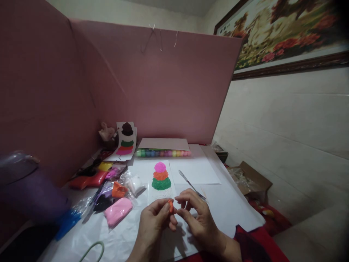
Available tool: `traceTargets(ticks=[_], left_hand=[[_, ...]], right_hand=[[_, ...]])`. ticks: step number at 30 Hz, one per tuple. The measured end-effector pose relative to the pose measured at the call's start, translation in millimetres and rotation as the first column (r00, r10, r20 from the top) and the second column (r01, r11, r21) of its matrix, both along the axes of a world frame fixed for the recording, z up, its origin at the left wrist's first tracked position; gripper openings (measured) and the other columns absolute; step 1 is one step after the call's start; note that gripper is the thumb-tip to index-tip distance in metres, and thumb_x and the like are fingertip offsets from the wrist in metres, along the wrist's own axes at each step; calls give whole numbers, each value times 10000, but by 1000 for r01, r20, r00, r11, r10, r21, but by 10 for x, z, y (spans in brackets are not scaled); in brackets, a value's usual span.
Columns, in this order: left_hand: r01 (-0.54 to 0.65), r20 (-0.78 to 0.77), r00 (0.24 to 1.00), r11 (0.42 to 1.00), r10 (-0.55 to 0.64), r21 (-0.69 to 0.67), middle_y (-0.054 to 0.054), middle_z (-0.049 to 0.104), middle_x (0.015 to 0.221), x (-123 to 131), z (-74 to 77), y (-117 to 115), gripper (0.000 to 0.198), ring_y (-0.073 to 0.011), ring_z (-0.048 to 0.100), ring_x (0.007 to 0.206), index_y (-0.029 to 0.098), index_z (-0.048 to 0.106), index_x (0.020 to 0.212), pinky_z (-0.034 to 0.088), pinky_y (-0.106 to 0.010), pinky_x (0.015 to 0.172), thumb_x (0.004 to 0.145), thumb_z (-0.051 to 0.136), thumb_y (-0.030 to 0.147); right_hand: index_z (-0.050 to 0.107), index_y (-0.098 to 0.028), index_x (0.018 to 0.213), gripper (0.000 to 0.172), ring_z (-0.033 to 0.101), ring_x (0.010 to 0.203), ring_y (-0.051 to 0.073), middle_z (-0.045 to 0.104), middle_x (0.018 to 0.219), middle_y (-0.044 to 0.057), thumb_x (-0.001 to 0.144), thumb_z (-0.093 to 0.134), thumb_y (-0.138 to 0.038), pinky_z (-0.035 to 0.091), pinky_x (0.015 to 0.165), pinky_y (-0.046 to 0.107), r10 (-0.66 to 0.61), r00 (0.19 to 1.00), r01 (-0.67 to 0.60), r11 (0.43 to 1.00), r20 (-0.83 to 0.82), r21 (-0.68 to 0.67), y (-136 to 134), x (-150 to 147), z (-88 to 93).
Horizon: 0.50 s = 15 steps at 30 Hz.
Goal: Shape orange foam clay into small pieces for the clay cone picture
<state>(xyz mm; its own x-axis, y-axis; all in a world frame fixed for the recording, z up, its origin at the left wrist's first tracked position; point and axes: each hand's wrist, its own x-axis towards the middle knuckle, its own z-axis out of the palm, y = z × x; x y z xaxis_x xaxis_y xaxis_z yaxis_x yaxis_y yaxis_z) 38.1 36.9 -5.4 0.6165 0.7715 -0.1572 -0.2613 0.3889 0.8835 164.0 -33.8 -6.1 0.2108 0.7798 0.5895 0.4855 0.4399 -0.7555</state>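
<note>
My left hand [155,220] pinches a small lump of orange clay [171,206] between thumb and fingers, just above the white table cover [231,207]. My right hand [195,214] is beside it, fingers curled, its fingertips close to the lump; a metal tool [191,185] runs out from under this hand, and whether the fingers hold it I cannot tell. Just beyond the hands lies a white card [161,182] with stacked pink, orange and green clay blobs.
Bags of coloured clay [109,189] lie at the left, a pink one [117,211] nearest. A tube of coloured balls [163,153] and a sample card [125,140] stand near the pink partition [163,83]. A cardboard box [249,180] sits off the right edge.
</note>
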Motion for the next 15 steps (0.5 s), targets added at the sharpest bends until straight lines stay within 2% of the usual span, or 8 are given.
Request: traceTargets(ticks=[3,7,11,13,15], left_hand=[[-4,11,1000,1000,4,9,-10,597,471,7,-24,18,300,-91,510,392,91,679,755,385,-191,443,645,732,365],[-36,30,999,999,36,-27,-14,594,494,23,55,-41,337,-101,526,428,95,678,757,405,-197,451,657,710,415],[-65,21,998,997,66,-37,-12,579,531,21,137,-88,293,-97,510,443,89,663,705,367,-179,383,659,721,373],[-90,14,996,995,91,-48,-10,587,539,22,128,-80,253,-81,496,431,94,652,679,347,-166,373,654,732,333],[-105,18,994,993,106,-62,-24,627,587,22,91,-54,233,-84,523,456,98,660,744,389,-175,418,641,747,289]], right_hand=[[596,-191,987,164,540,741,167,545,864,51,834,543,-170,462,602,272,19,1000,-19,1000,12,-7,-7,-2,3],[627,-200,965,159,543,740,171,527,853,54,850,520,-179,473,593,272,56,998,-56,998,31,-7,-20,-9,12],[626,-199,927,134,541,734,168,526,846,52,857,514,-177,464,601,274,47,998,-48,999,28,9,-19,1,8],[612,-191,928,122,538,734,168,536,845,52,858,513,-177,452,604,276,21,999,-22,999,25,33,-15,9,3],[611,-185,914,113,538,753,172,545,838,53,861,511,-180,441,607,277,5,999,-7,999,32,41,-11,15,-1]])
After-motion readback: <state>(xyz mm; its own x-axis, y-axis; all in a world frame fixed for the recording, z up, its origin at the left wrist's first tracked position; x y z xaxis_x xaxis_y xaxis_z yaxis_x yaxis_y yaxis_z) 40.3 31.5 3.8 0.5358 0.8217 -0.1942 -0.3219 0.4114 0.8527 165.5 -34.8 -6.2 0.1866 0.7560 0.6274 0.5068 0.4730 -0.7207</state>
